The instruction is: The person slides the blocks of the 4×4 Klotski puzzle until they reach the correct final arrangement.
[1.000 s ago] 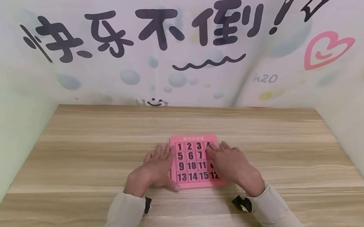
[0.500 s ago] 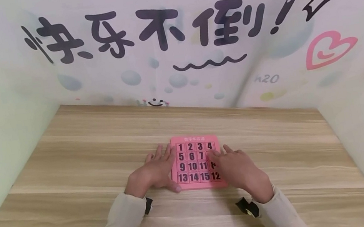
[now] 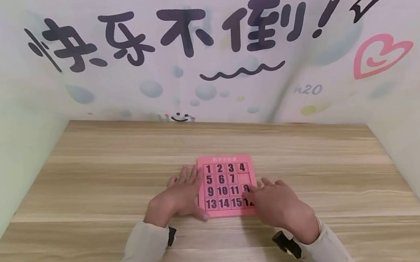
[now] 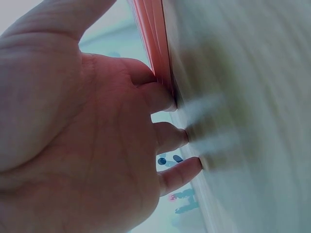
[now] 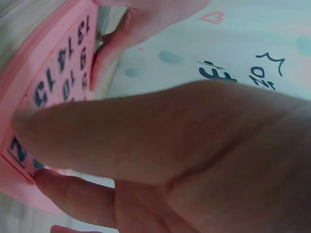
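A pink number sliding puzzle (image 3: 224, 159) lies flat on the table, its black-numbered tiles facing up. The top row reads 1 to 4, and a bare slot (image 3: 244, 177) shows right of the 7. Below that slot are the 8 tile (image 3: 245, 187) and the 12 tile, both partly covered by fingers. My left hand (image 3: 181, 197) rests along the puzzle's left side with fingers spread, its thumb at the lower left corner. In the left wrist view its fingertips (image 4: 194, 162) meet the tabletop. My right hand (image 3: 278, 199) reaches over the right edge, thumb (image 5: 63, 126) and forefinger touching the 8 and 12 tiles.
The wood-grain table (image 3: 117, 162) extends around the puzzle. A printed cloth wall (image 3: 196, 92) with large dark characters stands along the back, and pale walls rise on both sides. Black wrist devices (image 3: 286, 244) sit by the light sleeves.
My right hand has moved down the right column, from beside the 4 to the 8 and 12, uncovering the 4 and the slot under it. My left hand stays in place.
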`<control>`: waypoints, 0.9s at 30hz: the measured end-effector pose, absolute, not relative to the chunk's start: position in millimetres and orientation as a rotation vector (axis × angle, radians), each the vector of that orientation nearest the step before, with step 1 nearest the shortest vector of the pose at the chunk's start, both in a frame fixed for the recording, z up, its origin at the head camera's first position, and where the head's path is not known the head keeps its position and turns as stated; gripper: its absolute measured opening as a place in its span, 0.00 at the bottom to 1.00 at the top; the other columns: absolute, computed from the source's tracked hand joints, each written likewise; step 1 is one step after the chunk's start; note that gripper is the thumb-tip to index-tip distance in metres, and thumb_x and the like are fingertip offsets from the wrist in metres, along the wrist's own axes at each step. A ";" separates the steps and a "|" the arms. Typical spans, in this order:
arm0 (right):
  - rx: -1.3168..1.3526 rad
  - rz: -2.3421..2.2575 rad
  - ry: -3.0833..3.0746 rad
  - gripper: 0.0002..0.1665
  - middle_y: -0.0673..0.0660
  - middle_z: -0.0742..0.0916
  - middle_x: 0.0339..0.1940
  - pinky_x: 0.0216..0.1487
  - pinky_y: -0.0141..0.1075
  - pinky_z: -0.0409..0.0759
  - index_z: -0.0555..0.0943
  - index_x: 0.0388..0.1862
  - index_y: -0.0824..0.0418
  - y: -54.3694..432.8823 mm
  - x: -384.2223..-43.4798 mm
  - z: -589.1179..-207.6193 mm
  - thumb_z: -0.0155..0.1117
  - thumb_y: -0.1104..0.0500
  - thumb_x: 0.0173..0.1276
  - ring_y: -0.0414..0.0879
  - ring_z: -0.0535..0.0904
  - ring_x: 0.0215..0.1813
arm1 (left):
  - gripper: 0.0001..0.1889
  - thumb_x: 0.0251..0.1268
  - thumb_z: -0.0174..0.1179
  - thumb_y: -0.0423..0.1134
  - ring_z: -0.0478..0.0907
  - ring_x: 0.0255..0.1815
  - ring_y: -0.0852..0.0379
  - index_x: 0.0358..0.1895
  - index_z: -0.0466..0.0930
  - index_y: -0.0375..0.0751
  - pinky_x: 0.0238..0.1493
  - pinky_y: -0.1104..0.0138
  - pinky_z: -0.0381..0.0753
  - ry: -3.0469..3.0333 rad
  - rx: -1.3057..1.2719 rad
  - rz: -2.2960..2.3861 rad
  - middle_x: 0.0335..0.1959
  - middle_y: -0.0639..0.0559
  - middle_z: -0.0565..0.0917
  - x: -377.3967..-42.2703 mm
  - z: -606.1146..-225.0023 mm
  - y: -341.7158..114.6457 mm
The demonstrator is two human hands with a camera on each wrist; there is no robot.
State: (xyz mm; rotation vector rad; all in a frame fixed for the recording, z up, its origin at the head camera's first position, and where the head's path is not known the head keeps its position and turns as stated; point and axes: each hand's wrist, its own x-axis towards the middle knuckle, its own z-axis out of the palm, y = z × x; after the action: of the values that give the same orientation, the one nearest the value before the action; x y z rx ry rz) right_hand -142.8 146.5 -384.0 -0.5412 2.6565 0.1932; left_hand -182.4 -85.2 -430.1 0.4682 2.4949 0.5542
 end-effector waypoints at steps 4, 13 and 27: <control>-0.535 0.194 2.634 0.26 0.54 0.74 0.73 0.72 0.60 0.64 0.75 0.70 0.50 145.5 -143.3 -385.6 0.52 0.60 0.75 0.61 0.65 0.75 | 0.65 0.47 0.75 0.54 0.27 0.81 0.40 0.80 0.38 0.37 0.79 0.45 0.33 2.494 0.464 0.557 0.81 0.43 0.36 -182.8 -430.1 -84.9; -0.530 0.199 2.622 0.26 0.55 0.73 0.74 0.72 0.59 0.64 0.73 0.72 0.52 144.9 -144.8 -388.3 0.52 0.58 0.76 0.61 0.64 0.76 | 0.65 0.47 0.76 0.53 0.26 0.81 0.40 0.80 0.37 0.37 0.79 0.45 0.33 2.495 0.465 0.562 0.81 0.43 0.36 -182.9 -430.2 -85.0; -0.503 0.170 2.623 0.27 0.54 0.70 0.76 0.72 0.59 0.64 0.70 0.74 0.51 144.6 -147.4 -391.5 0.46 0.59 0.78 0.60 0.64 0.76 | 0.66 0.45 0.77 0.52 0.26 0.81 0.40 0.80 0.37 0.37 0.79 0.44 0.33 2.498 0.462 0.574 0.81 0.42 0.36 -182.6 -430.4 -84.9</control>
State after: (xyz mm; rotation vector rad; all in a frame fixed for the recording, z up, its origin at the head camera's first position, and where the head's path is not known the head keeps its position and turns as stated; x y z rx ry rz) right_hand -147.4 144.6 -391.5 -0.5034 2.6235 0.1703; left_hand -182.6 -84.9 -430.4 0.4622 2.4977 0.5737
